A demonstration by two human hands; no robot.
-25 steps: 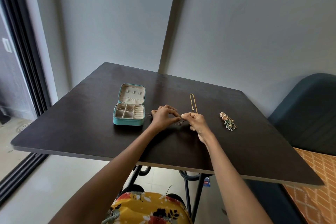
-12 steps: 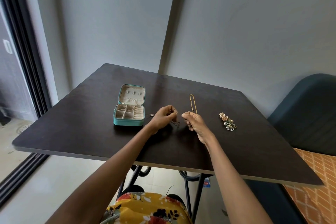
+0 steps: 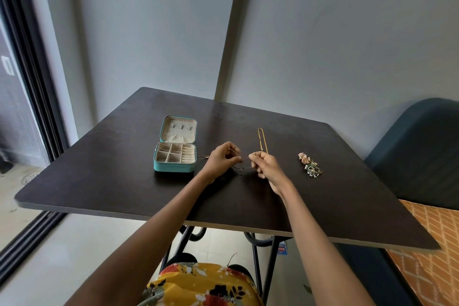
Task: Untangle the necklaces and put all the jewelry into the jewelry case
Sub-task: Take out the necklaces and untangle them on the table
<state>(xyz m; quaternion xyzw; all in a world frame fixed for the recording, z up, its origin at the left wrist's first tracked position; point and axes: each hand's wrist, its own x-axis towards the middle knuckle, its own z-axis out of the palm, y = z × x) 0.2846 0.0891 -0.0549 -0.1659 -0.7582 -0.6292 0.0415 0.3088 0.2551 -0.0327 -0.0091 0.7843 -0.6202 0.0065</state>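
A thin dark tangled necklace (image 3: 240,169) hangs between my two hands just above the dark table (image 3: 104,179). My left hand (image 3: 222,160) pinches one side of it; a strand trails left toward the case. My right hand (image 3: 263,165) pinches the other side with curled fingers. A gold chain necklace (image 3: 261,139) lies stretched out straight on the table behind my right hand. The teal jewelry case (image 3: 173,167) stands open to the left, its cream compartments showing. A small heap of earrings and rings (image 3: 310,165) lies to the right.
A dark blue chair (image 3: 422,146) stands at the table's right side, above an orange patterned floor covering. A grey wall rises behind the table, and a dark sliding door frame runs along the left.
My hands have drawn apart a little, and the tangled necklace now hangs in the gap between them. The view has shifted slightly.
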